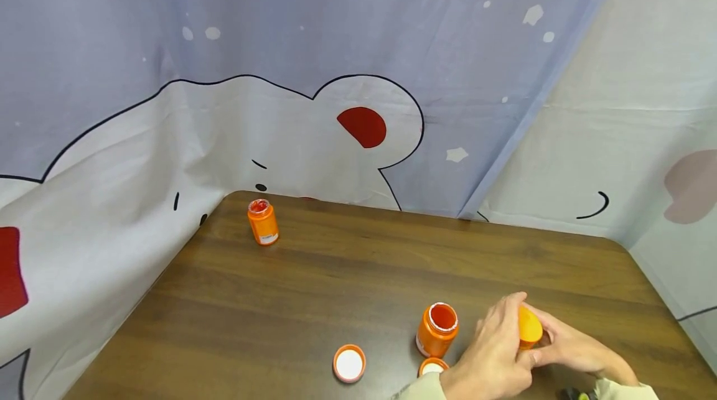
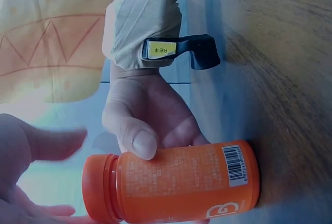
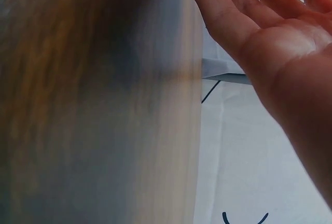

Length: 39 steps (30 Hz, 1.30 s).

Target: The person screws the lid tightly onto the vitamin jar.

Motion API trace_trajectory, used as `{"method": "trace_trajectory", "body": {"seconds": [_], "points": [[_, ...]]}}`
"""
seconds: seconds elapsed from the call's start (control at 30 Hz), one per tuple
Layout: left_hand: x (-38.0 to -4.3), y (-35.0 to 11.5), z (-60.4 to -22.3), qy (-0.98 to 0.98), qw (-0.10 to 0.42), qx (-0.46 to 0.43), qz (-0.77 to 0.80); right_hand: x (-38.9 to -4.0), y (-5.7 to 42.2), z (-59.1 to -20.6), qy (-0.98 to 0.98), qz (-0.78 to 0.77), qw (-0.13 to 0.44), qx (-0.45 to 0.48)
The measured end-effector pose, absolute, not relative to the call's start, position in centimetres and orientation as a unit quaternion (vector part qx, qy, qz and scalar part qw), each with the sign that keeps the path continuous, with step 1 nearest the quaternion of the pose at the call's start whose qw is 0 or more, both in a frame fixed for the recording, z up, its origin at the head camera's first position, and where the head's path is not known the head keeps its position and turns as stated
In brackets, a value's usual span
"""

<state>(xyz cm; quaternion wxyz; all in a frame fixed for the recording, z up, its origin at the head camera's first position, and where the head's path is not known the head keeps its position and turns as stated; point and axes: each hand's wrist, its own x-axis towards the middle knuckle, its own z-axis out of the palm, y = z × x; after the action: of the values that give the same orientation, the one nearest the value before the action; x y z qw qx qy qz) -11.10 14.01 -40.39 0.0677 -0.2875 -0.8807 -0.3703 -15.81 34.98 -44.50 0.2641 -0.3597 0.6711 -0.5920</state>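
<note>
An orange bottle [image 1: 529, 328] with its orange cap [image 2: 99, 189] on stands upright on the wooden table at the front right. My right hand [image 1: 577, 349] grips its body, the thumb [image 2: 144, 143] lying along the side below the cap. On the other side of the bottle is my left hand [image 1: 495, 350]. In the left wrist view, its thumb [image 2: 59, 145] is stretched out and apart from the cap, and its fingers reach beside the cap. Much of my right hand's fingers is hidden behind the bottle.
Left of my hands stands an uncapped orange bottle [image 1: 434, 341], red inside. One loose cap [image 1: 348, 364] lies white side up, another [image 1: 432, 367] near my left sleeve. A further uncapped bottle [image 1: 263, 224] stands at the far left corner. A patterned curtain [image 1: 313, 139] hangs behind the table.
</note>
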Motion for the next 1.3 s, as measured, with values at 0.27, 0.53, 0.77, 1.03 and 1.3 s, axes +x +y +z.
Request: {"method": "trace_trajectory", "body": {"seconds": [0.27, 0.53, 0.77, 1.03, 1.3], "points": [[-10.7, 14.6, -41.3, -0.873, 0.191, -0.258, -0.368, -15.7, 35.2, -44.7, 0.683, -0.587, 0.246, -0.357], [-11.1, 15.1, -41.9, -0.852, 0.237, -0.236, -0.404, -16.0, 35.3, -44.7, 0.659, -0.598, 0.269, -0.369], [-11.3, 14.9, -42.1, -0.855, 0.215, -0.254, -0.398, -15.7, 35.0, -44.5, 0.668, -0.601, 0.274, -0.343], [-11.5, 14.6, -41.8, -0.87, 0.205, -0.28, -0.35, -15.8, 34.9, -44.4, 0.667, -0.604, 0.289, -0.326], [-11.4, 14.7, -41.4, -0.876, 0.177, -0.289, -0.343, -16.0, 34.8, -44.6, 0.639, -0.615, 0.296, -0.356]]}}
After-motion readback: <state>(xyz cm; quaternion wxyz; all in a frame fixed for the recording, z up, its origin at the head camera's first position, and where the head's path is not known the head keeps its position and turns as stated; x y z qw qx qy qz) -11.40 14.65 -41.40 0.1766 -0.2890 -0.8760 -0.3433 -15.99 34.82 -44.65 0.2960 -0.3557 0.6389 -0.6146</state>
